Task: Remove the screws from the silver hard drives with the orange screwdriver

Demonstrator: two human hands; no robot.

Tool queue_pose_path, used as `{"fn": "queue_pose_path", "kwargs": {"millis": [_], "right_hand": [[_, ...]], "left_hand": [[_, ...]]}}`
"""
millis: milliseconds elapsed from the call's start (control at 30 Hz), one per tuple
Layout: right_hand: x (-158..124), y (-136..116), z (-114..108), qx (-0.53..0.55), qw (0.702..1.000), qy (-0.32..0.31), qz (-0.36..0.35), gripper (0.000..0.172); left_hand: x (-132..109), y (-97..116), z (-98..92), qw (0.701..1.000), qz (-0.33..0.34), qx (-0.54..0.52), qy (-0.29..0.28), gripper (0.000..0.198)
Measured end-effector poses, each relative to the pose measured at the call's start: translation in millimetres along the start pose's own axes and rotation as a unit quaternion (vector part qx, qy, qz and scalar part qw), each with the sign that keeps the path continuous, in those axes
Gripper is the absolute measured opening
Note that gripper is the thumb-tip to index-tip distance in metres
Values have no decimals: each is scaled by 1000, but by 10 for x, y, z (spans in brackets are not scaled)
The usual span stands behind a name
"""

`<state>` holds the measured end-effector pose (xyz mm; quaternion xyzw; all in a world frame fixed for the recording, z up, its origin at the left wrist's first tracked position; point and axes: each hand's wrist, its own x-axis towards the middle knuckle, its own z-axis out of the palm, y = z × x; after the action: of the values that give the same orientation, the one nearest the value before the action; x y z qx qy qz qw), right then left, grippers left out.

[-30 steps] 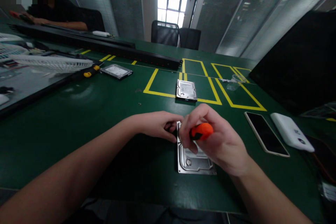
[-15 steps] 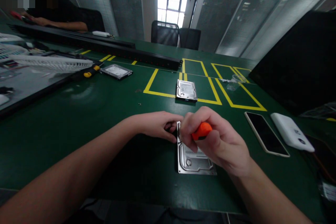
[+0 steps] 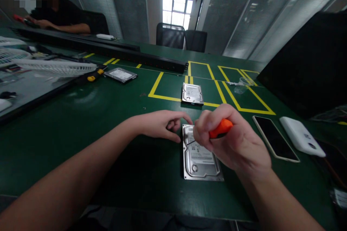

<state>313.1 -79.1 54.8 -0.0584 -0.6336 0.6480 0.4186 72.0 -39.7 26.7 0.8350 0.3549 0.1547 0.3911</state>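
A silver hard drive (image 3: 202,168) with a white label lies flat on the green table in front of me. My right hand (image 3: 230,133) is closed around the orange handle of a screwdriver (image 3: 222,127). Its thin dark shaft slants down to the left, the tip over the drive's left side; whether it touches a screw I cannot tell. Beside the drive's far left corner is my left hand (image 3: 162,124), thumb and index finger apart, the other fingers curled. The index fingertip is by the drive's far edge and the thumb tip close to its left edge.
A second hard drive (image 3: 192,93) sits farther back, a third drive (image 3: 121,75) to the left near a yellow-handled tool (image 3: 94,75). A phone (image 3: 275,138) and a white device (image 3: 301,136) lie right. Across the table sits a person (image 3: 65,14).
My right hand has moved right and slightly up with the screwdriver, uncovering more of the drive's label and the shaft. My left hand has drawn slightly left, its index finger lifted a little.
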Motion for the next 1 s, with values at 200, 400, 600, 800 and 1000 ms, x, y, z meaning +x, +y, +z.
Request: {"fn": "queue_pose_path", "kwargs": {"millis": [200, 400, 600, 800, 1000], "right_hand": [[81, -64, -87, -48, 990, 105, -83, 23], [67, 12, -128, -221, 930, 255, -148, 19], [56, 106, -144, -307, 891, 277, -190, 18], [67, 92, -174, -372, 864, 277, -195, 16], [77, 102, -206, -557, 804, 129, -168, 6]], "left_hand": [[-339, -164, -518, 948, -144, 204, 196, 32], [-576, -493, -778, 904, -308, 248, 163, 27], [-519, -530, -701, 916, -313, 212, 132, 19], [-520, -561, -725, 915, -310, 209, 151, 10], [-332, -88, -506, 968, -103, 45, 223, 29]]}}
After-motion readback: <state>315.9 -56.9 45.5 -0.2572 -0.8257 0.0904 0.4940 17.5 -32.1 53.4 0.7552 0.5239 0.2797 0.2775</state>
